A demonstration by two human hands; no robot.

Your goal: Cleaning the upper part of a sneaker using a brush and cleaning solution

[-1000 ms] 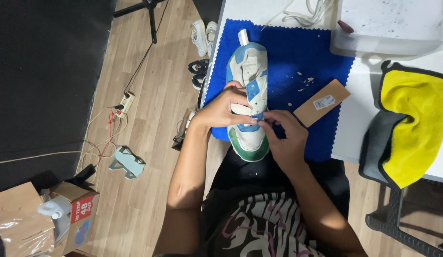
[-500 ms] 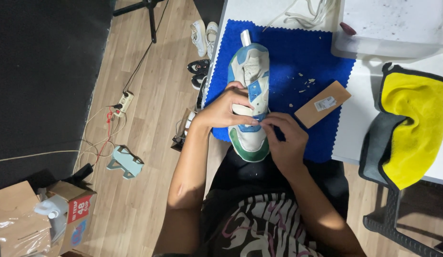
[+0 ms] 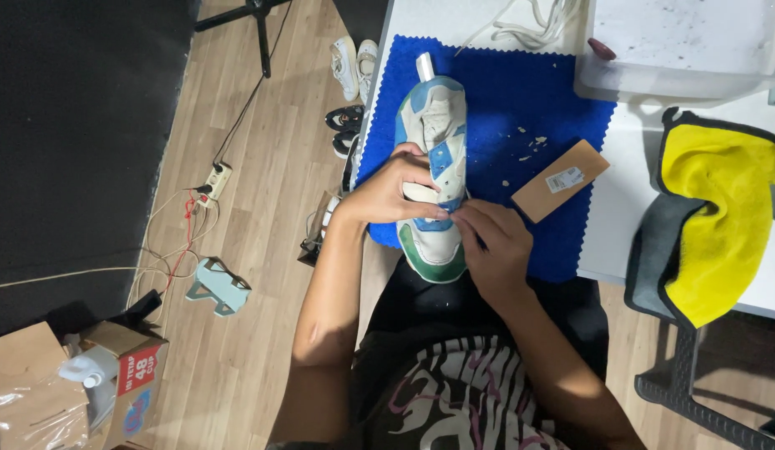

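My white table [image 3: 654, 242] carries one blue cloth [image 3: 529, 108], and on that lies one sneaker [image 3: 433, 167], heel away from me and toe hanging over the near edge. The sneaker is off-white with blue panels and a green toe band. My left hand [image 3: 391, 187] clamps its side across the middle; my right hand [image 3: 491, 242] pinches at its right edge near the toe, fingertips almost meeting the left thumb. One yellow towel [image 3: 720, 208] drapes off the table to my right. One brown card [image 3: 560, 180] rests on the cloth, with a few crumbs [image 3: 525, 146] near it.
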